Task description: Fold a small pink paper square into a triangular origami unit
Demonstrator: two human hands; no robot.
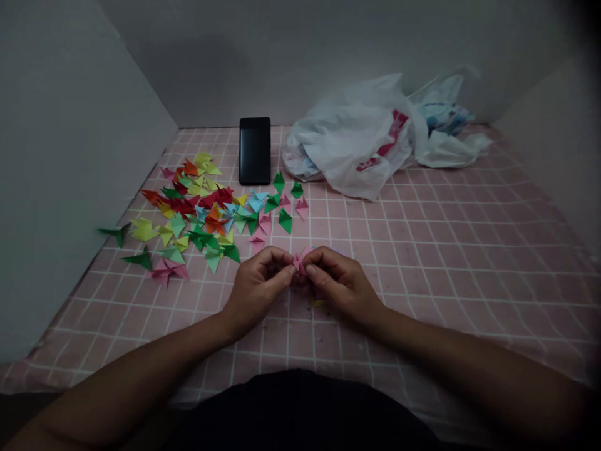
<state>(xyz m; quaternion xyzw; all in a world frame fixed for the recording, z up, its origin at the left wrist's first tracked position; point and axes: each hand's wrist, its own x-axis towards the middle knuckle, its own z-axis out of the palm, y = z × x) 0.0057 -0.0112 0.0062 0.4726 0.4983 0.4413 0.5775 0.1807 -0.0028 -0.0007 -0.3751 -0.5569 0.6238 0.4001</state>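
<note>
Both hands pinching pink folded paper piece, mid-table, near front edge.
L hand + R hand fingers closed on it, tips touching. Pile of colored folded pieces to left; phone and plastic bags at back on pink grid cloth.

Pink paper, pink-checked cloth.

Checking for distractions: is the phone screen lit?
No, the phone leans against the back wall with a dark screen.
</note>
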